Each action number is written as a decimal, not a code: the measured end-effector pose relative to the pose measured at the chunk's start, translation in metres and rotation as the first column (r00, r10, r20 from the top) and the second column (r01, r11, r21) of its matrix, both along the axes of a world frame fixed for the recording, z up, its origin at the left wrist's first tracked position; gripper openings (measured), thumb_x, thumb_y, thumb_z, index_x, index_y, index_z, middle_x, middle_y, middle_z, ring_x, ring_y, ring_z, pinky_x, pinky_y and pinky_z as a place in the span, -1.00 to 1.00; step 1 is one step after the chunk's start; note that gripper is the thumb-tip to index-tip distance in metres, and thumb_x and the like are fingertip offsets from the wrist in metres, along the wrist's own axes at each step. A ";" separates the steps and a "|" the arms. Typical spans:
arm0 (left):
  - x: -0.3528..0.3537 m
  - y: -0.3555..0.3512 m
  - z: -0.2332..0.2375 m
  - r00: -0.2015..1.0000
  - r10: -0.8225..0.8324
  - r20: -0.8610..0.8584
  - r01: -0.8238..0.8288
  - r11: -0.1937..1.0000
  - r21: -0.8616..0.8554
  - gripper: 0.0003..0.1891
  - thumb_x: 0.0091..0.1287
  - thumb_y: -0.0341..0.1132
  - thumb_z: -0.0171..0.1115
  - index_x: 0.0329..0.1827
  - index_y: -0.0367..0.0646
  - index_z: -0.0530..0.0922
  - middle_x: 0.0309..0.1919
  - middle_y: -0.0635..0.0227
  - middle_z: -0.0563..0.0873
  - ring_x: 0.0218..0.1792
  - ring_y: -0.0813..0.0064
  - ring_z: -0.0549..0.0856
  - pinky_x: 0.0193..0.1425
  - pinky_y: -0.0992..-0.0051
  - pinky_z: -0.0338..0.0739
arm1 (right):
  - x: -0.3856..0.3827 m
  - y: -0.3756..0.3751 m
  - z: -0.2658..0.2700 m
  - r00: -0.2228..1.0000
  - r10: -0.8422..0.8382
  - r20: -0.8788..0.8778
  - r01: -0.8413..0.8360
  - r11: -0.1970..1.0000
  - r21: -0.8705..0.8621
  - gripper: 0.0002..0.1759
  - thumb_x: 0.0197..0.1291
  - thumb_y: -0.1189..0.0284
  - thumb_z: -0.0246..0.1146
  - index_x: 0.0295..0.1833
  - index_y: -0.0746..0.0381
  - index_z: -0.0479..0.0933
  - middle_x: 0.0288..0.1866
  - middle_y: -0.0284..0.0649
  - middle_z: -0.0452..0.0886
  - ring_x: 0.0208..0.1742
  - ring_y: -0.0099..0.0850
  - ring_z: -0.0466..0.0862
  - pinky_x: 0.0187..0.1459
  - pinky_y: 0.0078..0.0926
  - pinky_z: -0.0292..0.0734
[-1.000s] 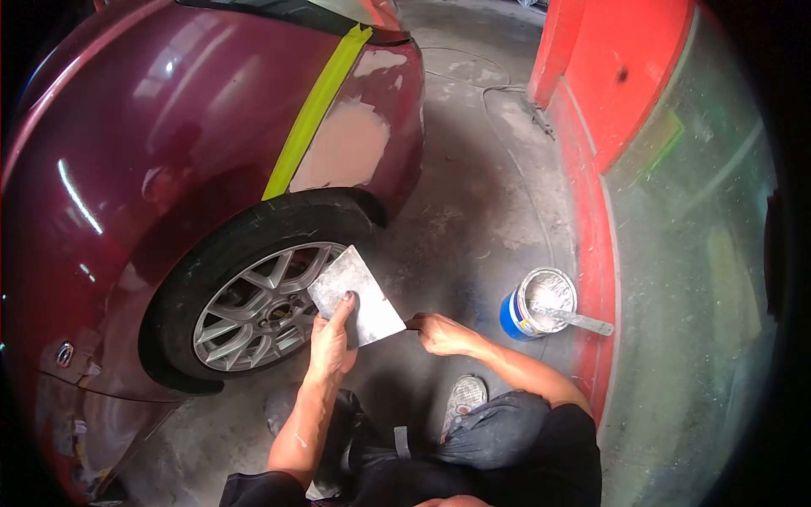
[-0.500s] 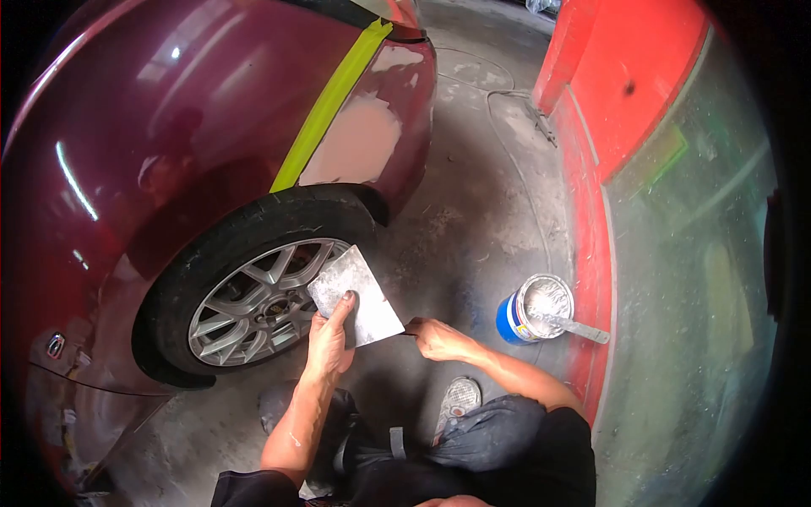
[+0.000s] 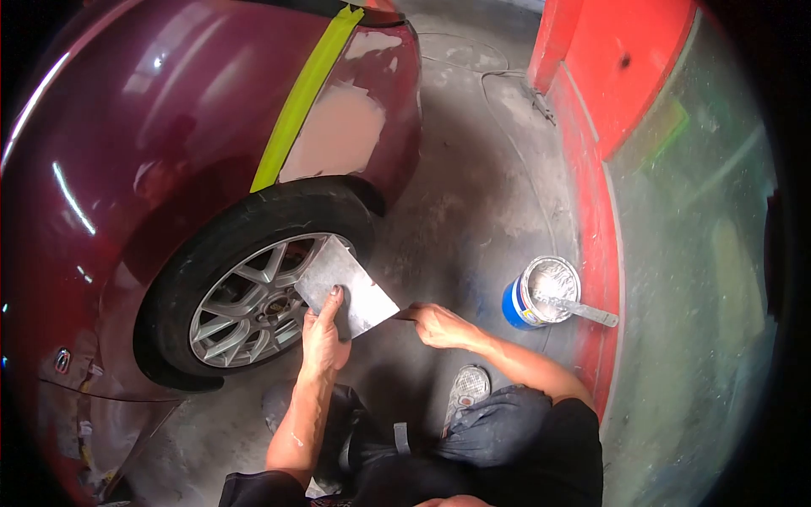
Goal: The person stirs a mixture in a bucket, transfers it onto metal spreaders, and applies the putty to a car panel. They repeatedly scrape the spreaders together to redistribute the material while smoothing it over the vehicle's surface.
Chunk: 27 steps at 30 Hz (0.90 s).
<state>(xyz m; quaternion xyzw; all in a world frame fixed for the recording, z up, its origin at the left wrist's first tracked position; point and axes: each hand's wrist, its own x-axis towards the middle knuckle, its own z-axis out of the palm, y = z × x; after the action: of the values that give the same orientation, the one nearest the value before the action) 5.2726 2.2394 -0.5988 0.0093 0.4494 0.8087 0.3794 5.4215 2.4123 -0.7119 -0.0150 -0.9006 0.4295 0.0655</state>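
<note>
My left hand (image 3: 323, 340) grips a flat, smeared grey-white mixing plate (image 3: 365, 297), thumb on its upper face, in front of the car wheel (image 3: 274, 308). At the plate's right corner, my right hand (image 3: 441, 326) is closed with its fingers together. A thin dark edge shows between those fingers and the plate, too little to name. Beyond the hands, the maroon car's rear panel carries a patch of beige filler (image 3: 336, 135), bordered on its left by yellow-green masking tape (image 3: 308, 97).
A blue can (image 3: 521, 306) of pale paste stands on the floor to the right, with a metal spatula (image 3: 591, 313) lying across its rim. A thin cable (image 3: 514, 144) runs over the concrete. A red-framed panel (image 3: 629, 80) bounds the right side.
The view has turned slightly, so the car sits further left and the can a little higher and further right. Both hands and the plate appear slightly left and higher; my grip is unchanged.
</note>
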 end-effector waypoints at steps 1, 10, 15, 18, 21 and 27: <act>0.000 0.001 0.001 1.000 -0.001 -0.002 0.001 1.000 -0.008 -0.70 0.40 -0.28 0.35 0.14 -0.17 0.60 -0.02 0.34 0.74 -0.01 0.40 0.73 0.12 0.29 0.64 | -0.001 0.001 -0.004 0.999 -0.006 -0.042 0.007 1.000 0.012 -0.47 0.07 0.65 -0.08 0.16 0.43 0.56 -0.03 0.20 0.63 0.02 0.10 0.63 0.11 -0.13 0.56; 0.004 0.002 0.004 0.999 -0.006 -0.048 0.006 1.000 0.009 -0.72 0.43 -0.30 0.32 0.13 -0.18 0.58 -0.03 0.32 0.73 -0.03 0.41 0.73 0.10 0.28 0.64 | 0.006 0.001 0.024 0.991 -0.105 -0.079 0.104 0.994 -0.018 -0.47 0.03 0.68 -0.08 0.13 0.44 0.56 -0.12 0.19 0.61 -0.07 0.09 0.62 0.03 -0.13 0.55; 0.003 0.002 0.002 0.999 -0.011 -0.049 0.011 1.000 0.001 -0.69 0.43 -0.30 0.32 0.16 -0.20 0.55 0.00 0.31 0.71 0.02 0.41 0.70 0.13 0.26 0.62 | 0.005 0.002 0.005 0.997 -0.040 -0.069 0.043 0.998 0.035 -0.50 0.07 0.64 -0.09 0.10 0.41 0.58 -0.05 0.21 0.62 -0.02 0.11 0.62 0.10 -0.12 0.54; 0.005 0.000 0.003 0.999 0.046 -0.019 -0.048 0.996 -0.069 -0.65 0.43 -0.26 0.33 0.18 -0.20 0.54 0.02 0.34 0.70 0.03 0.44 0.67 0.14 0.31 0.58 | 0.005 0.002 0.022 0.997 -0.070 -0.026 0.070 0.997 0.019 -0.53 0.10 0.58 -0.04 0.11 0.44 0.56 -0.03 0.22 0.63 0.05 0.13 0.62 0.14 -0.09 0.53; 0.006 0.000 0.001 0.991 0.028 -0.133 -0.037 0.997 -0.061 -0.67 0.44 -0.13 0.33 0.07 -0.19 0.61 -0.03 0.41 0.71 -0.01 0.58 0.63 0.10 0.43 0.54 | 0.001 0.014 0.023 0.975 -0.218 -0.042 0.218 0.976 -0.005 -0.47 0.13 0.66 -0.03 0.25 0.37 0.53 0.05 0.19 0.61 0.06 0.06 0.64 0.13 -0.16 0.55; 0.008 0.005 -0.003 0.904 -0.020 -0.428 -0.108 0.956 -0.273 -0.63 0.51 -0.01 0.23 -0.20 -0.19 0.67 -0.39 0.62 0.61 -0.37 0.78 0.41 -0.33 0.60 0.29 | -0.016 0.021 0.115 0.878 -0.214 -0.428 0.383 0.851 0.360 -0.32 0.02 0.69 0.20 0.35 0.12 0.53 0.21 -0.04 0.56 0.21 0.00 0.59 0.27 0.01 0.46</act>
<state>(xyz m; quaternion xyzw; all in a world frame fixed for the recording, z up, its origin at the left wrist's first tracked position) 5.2802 2.2441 -0.6017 0.1197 0.6350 0.7208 0.2509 5.4058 2.4331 -0.5965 -0.0607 -0.9302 0.1968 0.3038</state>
